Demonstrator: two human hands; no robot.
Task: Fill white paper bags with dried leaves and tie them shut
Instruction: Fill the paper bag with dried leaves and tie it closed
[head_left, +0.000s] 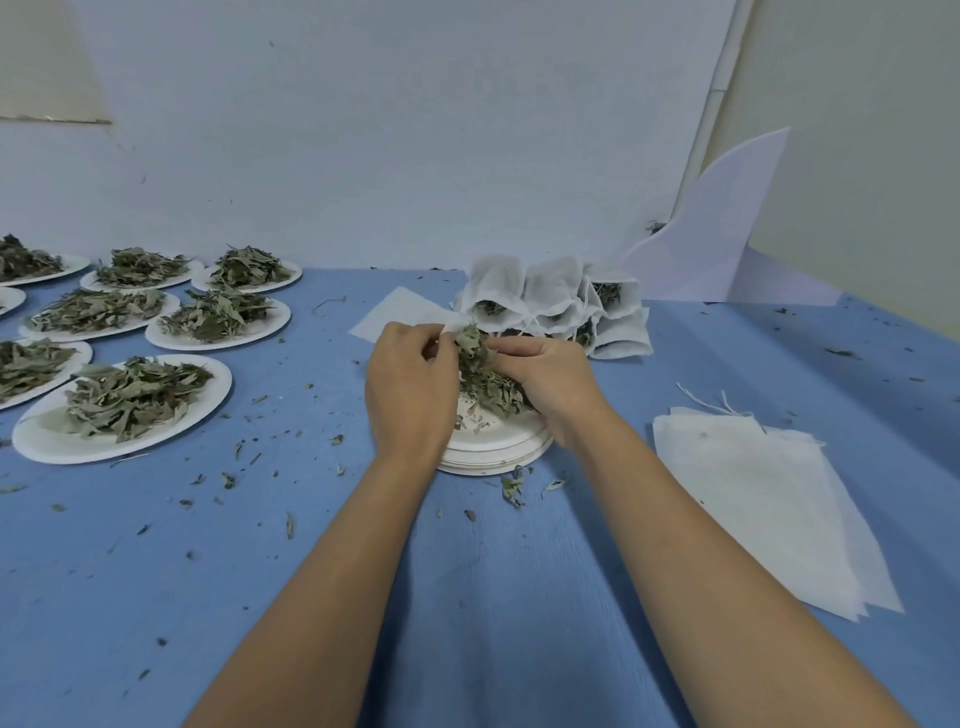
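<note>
At your far left, paper plates sit in rows on the blue table cover, each heaped with dried leaves. Leaf fragments lie scattered over the cover around them.

Your left hand is positioned over the left side of the plate stack. Its fingers are curled, with thumb and fingertips pinching the near edge of a white paper bag. The rest of that bag lies mostly flat on the cover just beyond the hand. You cannot tell whether its mouth is spread.

Between your hands, a clump of dried leaves rises from the top plate of the stack. Its upper end touches the pinched bag edge.

Your right hand is on the right side of the clump, with its fingers curled round the leaves and gripping them.

Behind the hands, filled bags are piled near the wall. Their mouths face you, with leaves visible inside and strings hanging loose.

To your right, empty bags lie flat in an overlapping stack, strings at the far edge. In the far right corner, a white sheet leans against the wall.
</note>
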